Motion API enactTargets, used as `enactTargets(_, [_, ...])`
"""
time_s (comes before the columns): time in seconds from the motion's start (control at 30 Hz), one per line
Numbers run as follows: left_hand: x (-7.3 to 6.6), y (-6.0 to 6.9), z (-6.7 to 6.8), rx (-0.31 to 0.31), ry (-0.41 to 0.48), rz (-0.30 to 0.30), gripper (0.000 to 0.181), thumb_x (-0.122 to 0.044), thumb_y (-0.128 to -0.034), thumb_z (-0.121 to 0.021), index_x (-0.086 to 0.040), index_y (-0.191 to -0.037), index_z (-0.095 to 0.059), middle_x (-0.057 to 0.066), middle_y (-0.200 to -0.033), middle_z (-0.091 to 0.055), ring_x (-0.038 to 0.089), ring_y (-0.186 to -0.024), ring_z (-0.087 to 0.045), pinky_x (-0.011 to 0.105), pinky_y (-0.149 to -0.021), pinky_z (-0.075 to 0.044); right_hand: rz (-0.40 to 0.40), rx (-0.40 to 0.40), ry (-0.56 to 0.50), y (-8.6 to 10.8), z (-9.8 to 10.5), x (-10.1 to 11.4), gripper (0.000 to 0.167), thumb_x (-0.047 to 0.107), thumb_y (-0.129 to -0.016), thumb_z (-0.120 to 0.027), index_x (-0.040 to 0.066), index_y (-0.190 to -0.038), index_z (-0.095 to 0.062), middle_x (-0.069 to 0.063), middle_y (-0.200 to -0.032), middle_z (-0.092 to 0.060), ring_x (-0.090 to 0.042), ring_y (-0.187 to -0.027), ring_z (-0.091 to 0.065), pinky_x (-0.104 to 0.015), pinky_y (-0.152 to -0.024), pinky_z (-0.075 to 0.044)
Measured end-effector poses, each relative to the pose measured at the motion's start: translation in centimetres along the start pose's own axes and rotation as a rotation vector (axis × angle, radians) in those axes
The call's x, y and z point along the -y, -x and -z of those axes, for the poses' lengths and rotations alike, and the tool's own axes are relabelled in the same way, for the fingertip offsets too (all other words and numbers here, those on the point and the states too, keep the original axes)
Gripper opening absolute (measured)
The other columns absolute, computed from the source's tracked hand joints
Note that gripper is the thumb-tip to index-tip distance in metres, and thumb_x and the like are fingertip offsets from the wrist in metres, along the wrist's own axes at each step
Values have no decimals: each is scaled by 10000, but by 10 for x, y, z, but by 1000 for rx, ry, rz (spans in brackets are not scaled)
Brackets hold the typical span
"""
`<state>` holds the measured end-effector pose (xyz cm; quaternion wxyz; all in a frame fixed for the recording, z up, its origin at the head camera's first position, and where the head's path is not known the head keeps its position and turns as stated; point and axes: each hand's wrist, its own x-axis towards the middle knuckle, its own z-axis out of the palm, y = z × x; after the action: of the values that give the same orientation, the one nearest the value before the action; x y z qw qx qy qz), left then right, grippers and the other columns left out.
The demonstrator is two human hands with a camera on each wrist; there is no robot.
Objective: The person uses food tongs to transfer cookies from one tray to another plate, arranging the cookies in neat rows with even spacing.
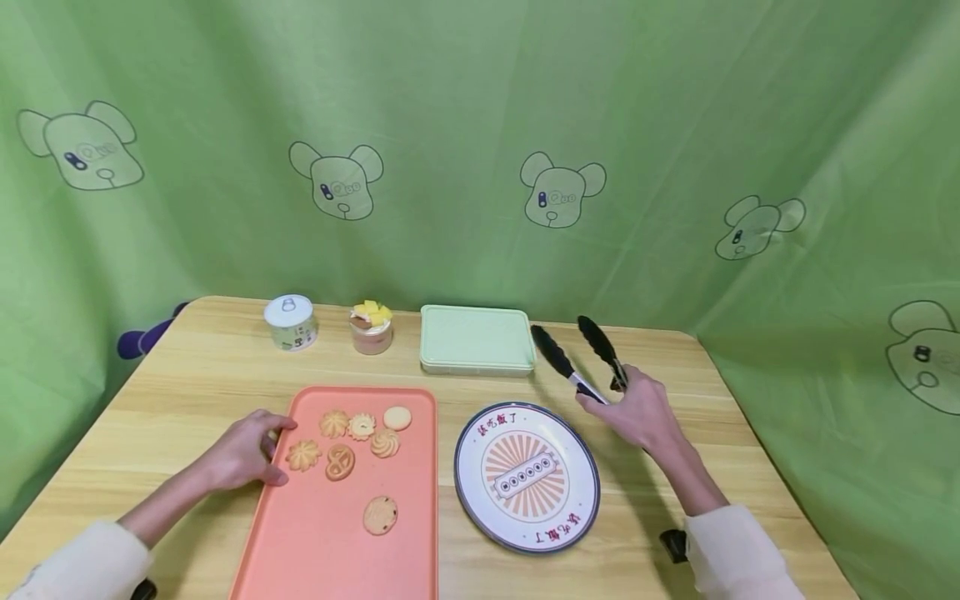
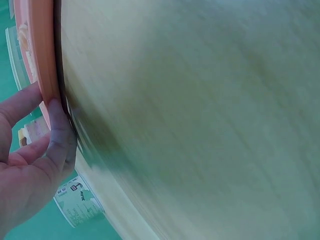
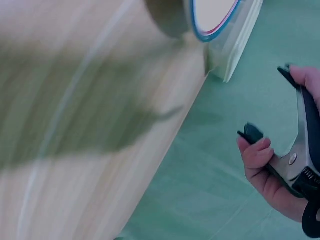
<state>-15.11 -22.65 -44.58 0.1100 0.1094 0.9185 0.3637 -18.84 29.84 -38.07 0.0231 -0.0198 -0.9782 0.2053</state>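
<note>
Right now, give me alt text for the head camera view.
A person's right hand holds open black-tipped tongs near a round patterned plate, while the left hand grips the edge of a pink tray bearing seven cookies. At the back of the wooden table are a can, a dessert cup and a green box.

Tongs (image 1: 587,390) had bare metal arms with a slight sheen, matt black tips. Tray (image 1: 322,550) looked like smooth plastic, low gloss. Plate (image 1: 527,477) was smooth and glossy; ceramic or enamel, couldn't tell. Table (image 1: 217,367) showed wood grain, satin finish. Curtain (image 1: 450,108) was creased cloth, faint sheen. Storage box (image 1: 477,335) read as smooth plastic. Chip cookie (image 1: 380,516) looked matt, rough. Sleeve (image 1: 82,562) was matt white cloth.
</note>
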Motion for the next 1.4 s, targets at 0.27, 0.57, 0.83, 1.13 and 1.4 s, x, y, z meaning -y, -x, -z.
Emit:
enactTargets(0.27, [0, 0, 0, 2, 0, 3, 773, -22, -534, -861, 118, -1219, -530, 183, -1046, -535, 160, -763, -558, 235, -604, -478, 191, 37, 45, -4, -11, 23, 910, 532, -722, -741, -93, -1315, -444, -292, -1202, -575, -437, -1096, -566, -532, -886, -494])
enactTargets(0.57, [2, 0, 0, 5, -11, -6, 768, -31, -546, -863, 119, -1221, -528, 208, -1071, -530, 156, -751, -555, 231, -602, -471, 296, 90, 36, -2, -24, 61, 923, 523, -690, -762, -46, -1346, -449, -234, -1224, -590, -377, -1125, -572, -504, -938, -480])
enactTargets(0.83, [2, -1, 0, 6, -16, 4, 768, -37, -553, -863, 116, -1227, -526, 199, -1058, -531, 152, -750, -559, 236, -606, -475, 386, 145, 44, 6, -36, 87, 937, 489, -676, -784, -11, -1383, -425, -214, -1348, -523, -379, -1236, -512, -503, -1011, -433])
enactTargets(1.13, [0, -1, 1, 21, 10, 32, 766, -21, -564, -852, 117, -1238, -515, 192, -1054, -525, 169, -771, -560, 249, -605, -487, 547, 181, 89, 23, -51, 105, 820, 488, -652, -791, 50, -1293, -526, -120, -1168, -643, -272, -1037, -634, -414, -898, -524])
enactTargets(1.4, [1, -1, -1, 15, 7, 31, 767, -12, -557, -847, 118, -1236, -516, 181, -1039, -531, 162, -767, -571, 243, -611, -497, 598, 224, 160, 31, -63, 116, 778, 498, -665, -778, 75, -1277, -550, -68, -1152, -655, -206, -1006, -637, -369, -853, -542])
